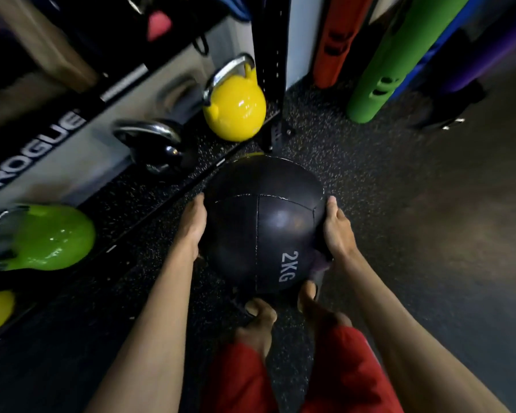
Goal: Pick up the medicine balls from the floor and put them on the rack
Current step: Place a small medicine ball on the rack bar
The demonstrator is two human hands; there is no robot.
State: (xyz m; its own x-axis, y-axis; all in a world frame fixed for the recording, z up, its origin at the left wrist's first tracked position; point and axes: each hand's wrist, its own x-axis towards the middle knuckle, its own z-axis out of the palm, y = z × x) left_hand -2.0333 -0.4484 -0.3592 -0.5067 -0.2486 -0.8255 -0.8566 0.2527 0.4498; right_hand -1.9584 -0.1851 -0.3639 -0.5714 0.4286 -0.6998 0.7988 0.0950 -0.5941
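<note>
From my remote seat I take the black upright post (pixel 270 70) of the rack as my marker. The medicine ball (pixel 262 225), black and stamped 2KG, sits in front of that post's foot, on my side of it, and is clamped between both hands. The left hand (pixel 192 225) presses the ball's left flank and the right hand (pixel 337 231) its right flank. Each thumb lies over the upper curve, and the fingers wrap round out of sight, so both hands are closed on the ball rather than resting flat. I read the opposed grip as the sensible one, since a smooth round thing this wide gives no handle and squeezing from two sides stops it rolling out. The ball covers the toes of the bare feet below it, so I judge it lifted off the speckled floor (pixel 370 189), though I cannot see its underside to be sure. Left of the post, a yellow kettlebell (pixel 234 111) stands just beside its base, with a black kettlebell (pixel 158 150) further left and a green kettlebell (pixel 42 236) further still, all low under the rack. Right of the post lean a red tube (pixel 337 40) and a green tube (pixel 379 84). The next move will likely be a raise toward a shelf left of the post.
</note>
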